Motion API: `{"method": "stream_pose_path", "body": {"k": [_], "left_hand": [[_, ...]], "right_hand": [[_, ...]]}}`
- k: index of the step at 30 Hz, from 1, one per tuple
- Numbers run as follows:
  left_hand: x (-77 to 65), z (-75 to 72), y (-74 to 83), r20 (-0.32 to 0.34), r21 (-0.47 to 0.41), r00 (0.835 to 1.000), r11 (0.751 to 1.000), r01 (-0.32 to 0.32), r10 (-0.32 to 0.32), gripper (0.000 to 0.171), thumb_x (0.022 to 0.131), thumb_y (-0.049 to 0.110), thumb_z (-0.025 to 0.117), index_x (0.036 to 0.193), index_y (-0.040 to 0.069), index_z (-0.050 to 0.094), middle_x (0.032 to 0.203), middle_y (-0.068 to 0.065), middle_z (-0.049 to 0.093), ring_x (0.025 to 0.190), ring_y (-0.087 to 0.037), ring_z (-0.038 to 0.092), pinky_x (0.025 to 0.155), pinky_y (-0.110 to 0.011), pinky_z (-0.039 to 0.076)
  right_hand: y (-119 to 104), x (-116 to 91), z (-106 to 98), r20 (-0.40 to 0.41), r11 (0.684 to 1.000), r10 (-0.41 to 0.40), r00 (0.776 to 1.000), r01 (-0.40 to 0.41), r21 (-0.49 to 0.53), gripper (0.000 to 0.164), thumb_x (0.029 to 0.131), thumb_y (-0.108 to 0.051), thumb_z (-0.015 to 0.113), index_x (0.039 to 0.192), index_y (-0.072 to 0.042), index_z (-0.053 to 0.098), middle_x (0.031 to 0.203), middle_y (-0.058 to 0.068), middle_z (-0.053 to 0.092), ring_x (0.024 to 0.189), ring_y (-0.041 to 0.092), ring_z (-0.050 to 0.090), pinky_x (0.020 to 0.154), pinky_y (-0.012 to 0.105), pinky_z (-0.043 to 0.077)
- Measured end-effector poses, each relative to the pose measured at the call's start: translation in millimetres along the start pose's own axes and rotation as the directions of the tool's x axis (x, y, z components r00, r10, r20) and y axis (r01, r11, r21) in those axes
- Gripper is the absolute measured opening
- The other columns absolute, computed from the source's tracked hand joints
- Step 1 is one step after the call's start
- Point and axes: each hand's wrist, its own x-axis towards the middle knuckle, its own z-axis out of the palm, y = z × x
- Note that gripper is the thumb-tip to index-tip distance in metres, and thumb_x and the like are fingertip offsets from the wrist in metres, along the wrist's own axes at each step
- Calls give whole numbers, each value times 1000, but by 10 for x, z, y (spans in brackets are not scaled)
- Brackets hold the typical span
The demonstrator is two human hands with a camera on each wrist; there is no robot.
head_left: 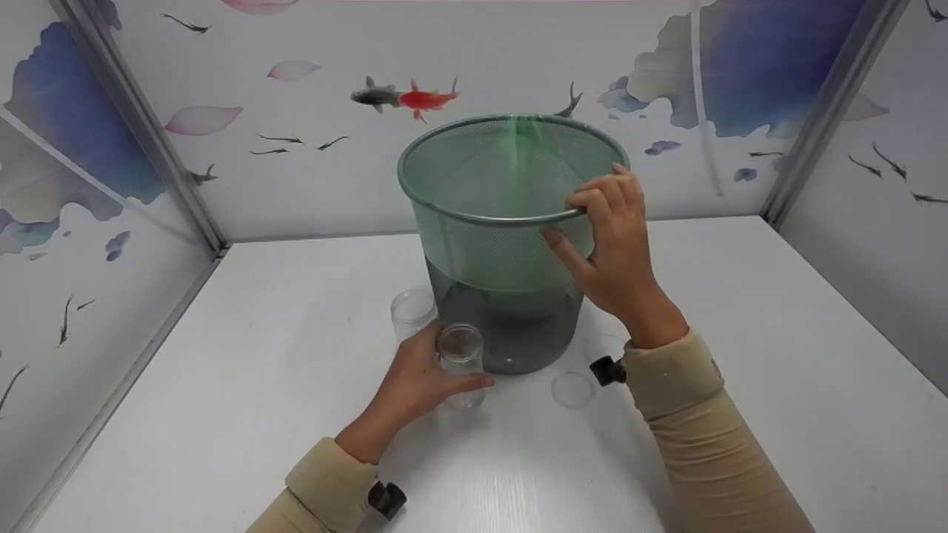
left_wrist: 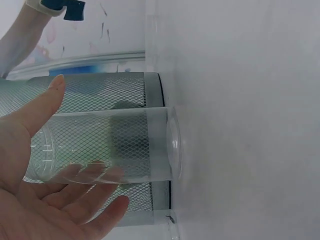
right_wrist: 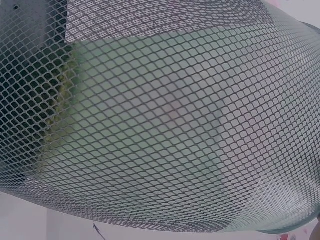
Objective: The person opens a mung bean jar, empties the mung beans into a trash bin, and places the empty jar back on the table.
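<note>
A mesh wastebasket [head_left: 503,333] stands upright on the table, with a see-through green liner [head_left: 474,252] in its upper part. My right hand [head_left: 618,244] holds its rim at the right, fingers over the edge and thumb outside below it. In the right wrist view the basket's mesh [right_wrist: 165,125] fills most of the picture. A clear plastic jar [head_left: 463,363] stands before the basket, without a lid. My left hand [head_left: 418,377] is around this jar, thumb stretched out in front; in the left wrist view, loosely bent fingers [left_wrist: 85,197] lie behind the jar [left_wrist: 100,145].
Another clear jar [head_left: 412,307] stands left of the basket, behind my left hand. A clear round lid [head_left: 572,390] lies flat on the white table [head_left: 296,333] near my right sleeve, with a second faint clear disc [head_left: 603,346] behind it. Printed panels [head_left: 311,185] enclose the table.
</note>
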Motion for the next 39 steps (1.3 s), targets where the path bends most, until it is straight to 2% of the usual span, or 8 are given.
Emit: {"method": "stream_pose_path", "body": {"k": [16, 22, 25, 27, 30, 34, 36, 39], "left_hand": [[-18, -77, 105, 16, 50, 1000, 999, 1, -1, 76, 67, 39, 91, 128, 11, 55, 117, -1, 63, 112, -20, 59, 95, -41, 48], [-44, -368, 297, -37, 157, 999, 987, 38, -32, 79, 67, 46, 89, 130, 10, 57, 121, -3, 63, 115, -23, 58, 98, -42, 47], [-62, -582, 345, -102, 231, 995, 973, 8, 16, 77, 74, 48, 83, 135, 11, 54, 129, -5, 60, 122, -22, 54, 101, -43, 45], [-57, -725, 326, -149, 308, 985, 951, -36, 86, 72, 81, 47, 78, 137, 10, 53, 133, -5, 57, 127, -23, 50, 104, -44, 42], [-29, -906, 224, -217, 451, 955, 889, -85, 202, 64, 87, 44, 72, 137, 9, 52, 137, -8, 54, 131, -27, 47, 107, -47, 39], [25, -1079, 6, -262, 584, 922, 807, -82, 284, 60, 90, 40, 70, 137, 6, 53, 137, -13, 53, 133, -32, 44, 108, -55, 36], [51, -1145, -128, -265, 628, 920, 776, -63, 288, 62, 91, 40, 70, 138, 4, 52, 138, -15, 52, 135, -35, 42, 109, -57, 32], [75, -1224, -322, -247, 672, 937, 741, -16, 245, 64, 93, 43, 66, 141, 4, 48, 144, -18, 47, 140, -38, 34, 112, -59, 25]], "right_hand": [[8, -4, -5, -6, 1000, 1, 1000, -1, -3, 38, 96, -39, 61, 98, -2, 56, 97, 12, 54, 98, 30, 46, 115, 53, 19], [3, 2, -1, -2, 1000, 3, 1000, -3, -5, 37, 96, -39, 61, 97, -2, 56, 96, 11, 53, 98, 29, 46, 115, 53, 19], [2, 4, 2, -1, 1000, 3, 1000, -3, -2, 36, 96, -38, 62, 97, -3, 55, 96, 11, 53, 98, 29, 46, 115, 53, 19], [2, 4, 4, -4, 1000, 3, 1000, -3, 5, 35, 96, -37, 62, 96, -3, 56, 96, 11, 54, 98, 29, 46, 115, 53, 18], [3, 3, 5, -5, 1000, 2, 1000, -2, 6, 36, 96, -37, 62, 97, -2, 56, 96, 11, 54, 98, 29, 46, 115, 53, 18], [1, 2, 4, -10, 1000, 0, 1000, 0, 6, 37, 96, -39, 62, 97, -2, 56, 96, 12, 54, 98, 29, 46, 115, 53, 19], [1, 2, 4, -11, 1000, -1, 1000, 1, 4, 38, 96, -39, 61, 96, -2, 56, 96, 12, 54, 98, 29, 46, 115, 53, 19], [1, 4, 7, -12, 1000, -1, 1000, 1, 5, 39, 96, -40, 61, 97, -2, 56, 96, 12, 54, 98, 29, 46, 115, 53, 19]]}}
